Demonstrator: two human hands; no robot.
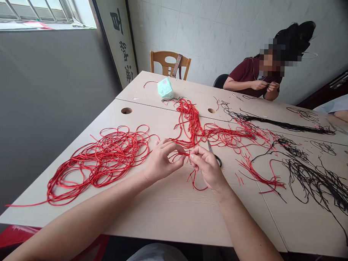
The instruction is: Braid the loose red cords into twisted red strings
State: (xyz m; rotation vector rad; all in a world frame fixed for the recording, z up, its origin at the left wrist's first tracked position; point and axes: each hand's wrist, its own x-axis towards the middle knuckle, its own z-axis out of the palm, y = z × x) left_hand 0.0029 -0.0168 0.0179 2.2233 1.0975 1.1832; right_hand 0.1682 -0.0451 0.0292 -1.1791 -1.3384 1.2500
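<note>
One pale table (165, 214), wood-grained and seamed, before a tiled wall (191, 32); red coil (113, 157) at left, black cords (329, 185) at right. Right hand (205, 164): fingertips pinching a knotted red cord (185, 154) above the table; left hand (164, 158): thumb and forefinger curved about it (grip unclear).

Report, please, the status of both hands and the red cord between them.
Right hand: pinching red cord. Left hand: thumb and fingertips at cord, contact unclear. Scissors close beyond right hand, possibly in the way.
</note>
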